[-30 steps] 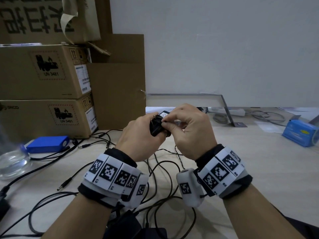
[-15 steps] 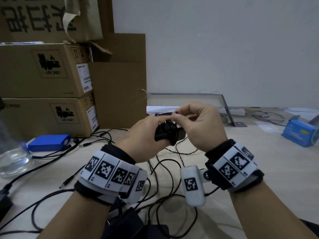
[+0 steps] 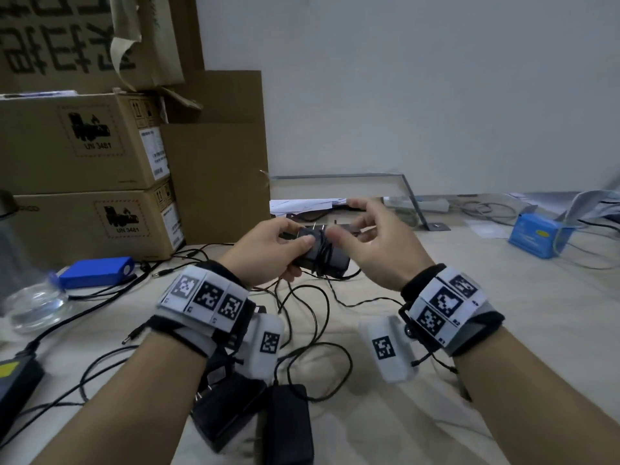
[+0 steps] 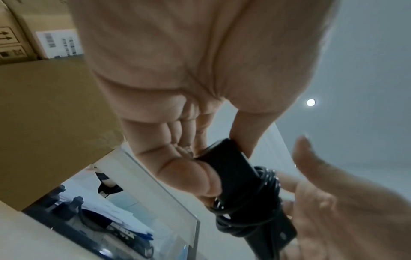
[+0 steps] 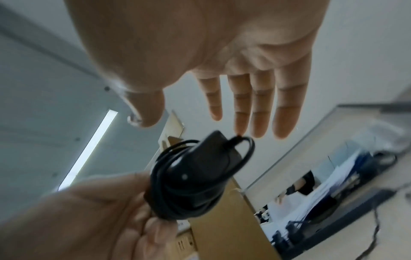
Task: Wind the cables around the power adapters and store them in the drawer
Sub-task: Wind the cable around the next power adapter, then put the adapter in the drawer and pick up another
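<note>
A black power adapter is in the air above the table, gripped at its left end by my left hand. Its thin black cable is wound in several turns round its middle. The left wrist view shows thumb and fingers of the left hand clamped on the adapter, with the coil just beyond them. My right hand hovers at the adapter's right end with fingers spread, holding nothing. In the right wrist view the right hand is flat and open above the adapter.
Two more black adapters lie near the front edge among loose tangled cables. Cardboard boxes are stacked at the left, with a blue pack and a clear bottle before them. A blue box sits far right.
My right hand was pinching the cable at the adapter and has now let go and opened. The adapter has turned to lie level, and both hands have shifted slightly forward.
</note>
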